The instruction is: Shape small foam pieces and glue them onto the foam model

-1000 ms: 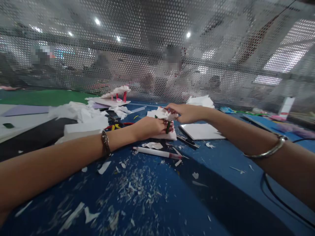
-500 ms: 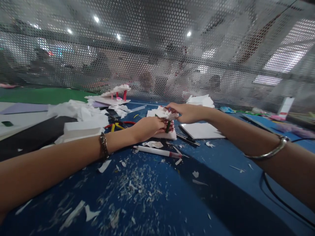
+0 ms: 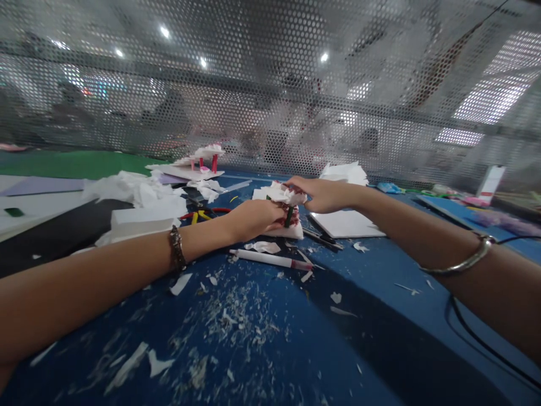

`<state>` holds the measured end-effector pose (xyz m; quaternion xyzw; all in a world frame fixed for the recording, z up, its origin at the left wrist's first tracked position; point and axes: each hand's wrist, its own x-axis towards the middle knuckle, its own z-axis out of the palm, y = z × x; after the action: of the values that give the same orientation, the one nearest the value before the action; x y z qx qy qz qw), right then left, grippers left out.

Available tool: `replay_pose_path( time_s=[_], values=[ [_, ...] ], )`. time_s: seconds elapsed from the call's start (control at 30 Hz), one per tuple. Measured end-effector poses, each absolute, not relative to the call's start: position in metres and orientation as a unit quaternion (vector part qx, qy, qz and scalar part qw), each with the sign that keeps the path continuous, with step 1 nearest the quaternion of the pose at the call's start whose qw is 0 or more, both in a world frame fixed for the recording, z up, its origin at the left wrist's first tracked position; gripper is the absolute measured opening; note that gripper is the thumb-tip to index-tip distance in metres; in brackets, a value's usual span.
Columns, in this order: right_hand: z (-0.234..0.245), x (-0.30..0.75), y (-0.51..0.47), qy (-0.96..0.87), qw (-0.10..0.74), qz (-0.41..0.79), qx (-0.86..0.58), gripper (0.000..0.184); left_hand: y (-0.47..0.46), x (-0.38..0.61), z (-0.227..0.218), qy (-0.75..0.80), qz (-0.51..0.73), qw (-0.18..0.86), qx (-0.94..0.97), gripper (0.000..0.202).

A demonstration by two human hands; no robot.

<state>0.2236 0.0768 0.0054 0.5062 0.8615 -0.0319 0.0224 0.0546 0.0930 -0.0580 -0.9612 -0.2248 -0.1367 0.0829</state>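
A small handmade model (image 3: 288, 196) stands on a white foam base (image 3: 291, 232), with a crumpled white top, dark red parts beneath and a green post (image 3: 289, 216). My left hand (image 3: 256, 219) is closed against its left side; the fingertips are hidden behind and under the top. From the right, my right hand (image 3: 327, 195) pinches the edge of the white top between thumb and fingers. A white pen (image 3: 270, 258) with a red tip lies in front of the model. Just right of the base is a dark, slim tool (image 3: 322, 239).
Paper and foam scraps (image 3: 240, 321) litter the blue table (image 3: 393, 349). Crumpled white paper (image 3: 135, 192) and red-yellow-handled pliers (image 3: 203, 215) lie left. Behind stands a second model with red posts (image 3: 209, 158). White sheets (image 3: 350, 224) lie right; a perforated metal screen (image 3: 270, 84) spans the back.
Almost nothing differs. Both hands stay at the model, and the view has shifted very slightly.
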Motion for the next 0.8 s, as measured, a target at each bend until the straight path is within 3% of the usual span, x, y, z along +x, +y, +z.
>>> replay_pose_path(
  time_s=[0.33, 0.6, 0.8],
  values=[
    [0.0046, 0.2224, 0.0753, 0.869, 0.012, -0.040, 0.492, 0.051, 0.0890, 0.0580, -0.0582, -0.271, -0.179, 0.076, -0.943, 0.021],
    [0.0035, 0.2249, 0.0772, 0.871, 0.017, -0.044, 0.488, 0.052, 0.0926, 0.0521, -0.0554, -0.244, -0.220, 0.003, -0.945, 0.016],
    [0.0041, 0.2226, 0.0745, 0.865, 0.016, -0.040, 0.500, 0.053, 0.0902, 0.0529, -0.0570, -0.266, -0.204, 0.044, -0.941, 0.019]
  ],
)
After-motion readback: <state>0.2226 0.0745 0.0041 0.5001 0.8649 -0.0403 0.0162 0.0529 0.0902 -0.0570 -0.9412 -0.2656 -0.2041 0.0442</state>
